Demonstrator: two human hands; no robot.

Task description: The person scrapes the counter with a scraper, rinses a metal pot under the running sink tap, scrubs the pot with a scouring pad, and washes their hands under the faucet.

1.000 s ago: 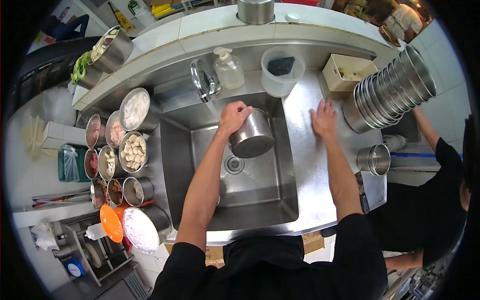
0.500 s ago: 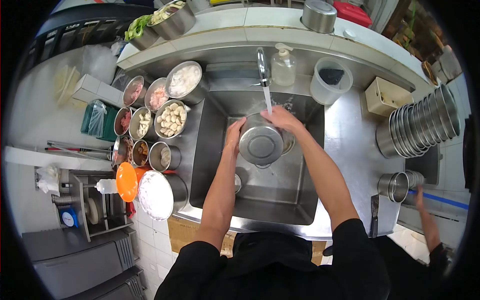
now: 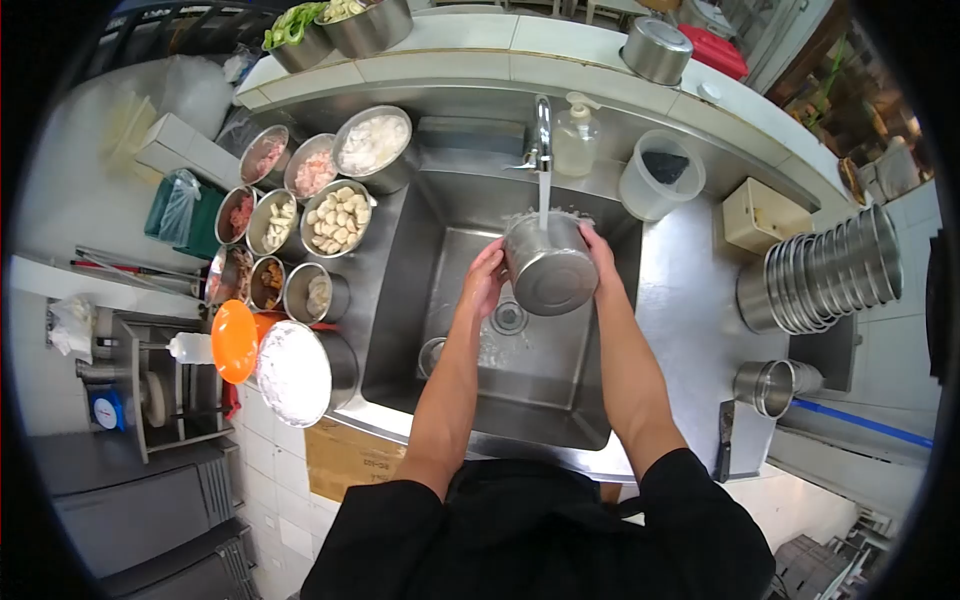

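Note:
Both my hands hold a steel pot (image 3: 552,278) over the sink (image 3: 480,400), its round base tilted toward me. My left hand (image 3: 486,280) is curved against its left side, and my right hand (image 3: 601,258) grips the right side. Water (image 3: 544,195) runs from the faucet (image 3: 543,135) onto the pot's far side and splashes there. The pot's opening faces away and is hidden. Below it shows the sink drain (image 3: 508,318), and a small round metal item (image 3: 432,356) lies at the sink's left side.
Metal containers of food, including one of pale round pieces (image 3: 337,220), line the left counter. A soap pump bottle (image 3: 576,138) and a white plastic tub (image 3: 661,178) stand behind the sink. On the right are stacked steel pots (image 3: 830,270) and a knife (image 3: 725,440).
The pot has been tipped so its base faces more toward me, and the drain beneath has come into sight. The other person's arm at the right has left view.

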